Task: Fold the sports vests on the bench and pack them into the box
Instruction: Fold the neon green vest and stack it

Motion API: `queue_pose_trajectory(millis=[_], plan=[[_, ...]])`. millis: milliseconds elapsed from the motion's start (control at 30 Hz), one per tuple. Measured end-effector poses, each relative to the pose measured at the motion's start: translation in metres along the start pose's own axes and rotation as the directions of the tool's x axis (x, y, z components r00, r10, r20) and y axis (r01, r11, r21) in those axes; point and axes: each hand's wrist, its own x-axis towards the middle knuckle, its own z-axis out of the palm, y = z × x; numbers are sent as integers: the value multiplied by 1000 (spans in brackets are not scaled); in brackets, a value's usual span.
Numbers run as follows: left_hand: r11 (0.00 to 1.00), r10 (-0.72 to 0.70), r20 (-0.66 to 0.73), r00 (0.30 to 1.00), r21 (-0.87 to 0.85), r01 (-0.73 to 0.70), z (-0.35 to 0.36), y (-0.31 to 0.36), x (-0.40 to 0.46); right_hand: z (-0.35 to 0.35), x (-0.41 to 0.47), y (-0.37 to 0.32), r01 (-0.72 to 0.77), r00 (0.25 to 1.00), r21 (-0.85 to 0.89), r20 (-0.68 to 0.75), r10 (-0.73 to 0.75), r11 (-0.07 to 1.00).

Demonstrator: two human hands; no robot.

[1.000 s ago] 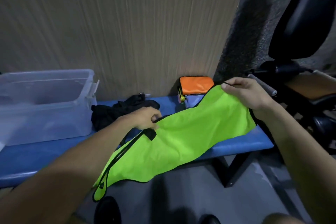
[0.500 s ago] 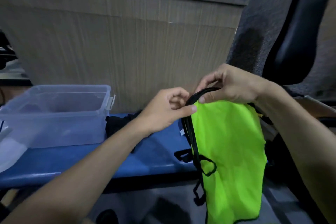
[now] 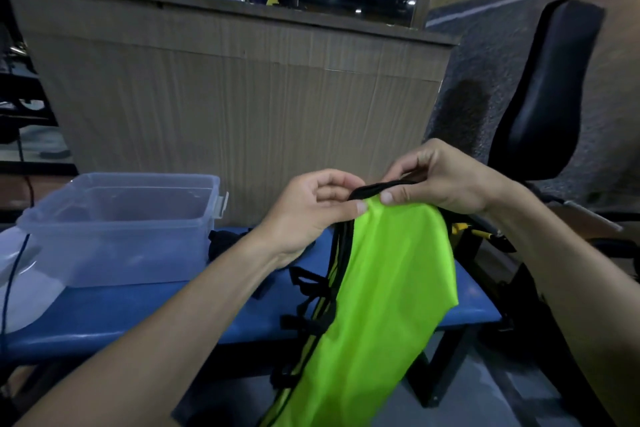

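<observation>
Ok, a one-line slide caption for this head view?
Both hands, left hand and right hand, pinch the green vest above the bench.

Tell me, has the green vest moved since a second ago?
Yes. The vest was draped across the bench; both hands now hold it up by its top edge, hanging in front of the bench.

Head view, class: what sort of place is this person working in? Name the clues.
Probably a gym or sports facility. A padded blue bench holds a clear plastic box, a black padded exercise machine stands at the right, and both hands hold up a neon green sports vest.
</observation>
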Motion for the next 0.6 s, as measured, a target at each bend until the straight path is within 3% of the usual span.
queue_pose_trajectory(millis=[167, 600], plan=[[980, -113, 187, 976, -143, 141, -19, 10, -4, -3, 2, -1, -10, 1000, 36, -28, 11, 999], [904, -171, 181, 969, -362, 227, -18, 3, 1, -4, 8, -8, -15, 1000, -16, 17, 15, 1000]])
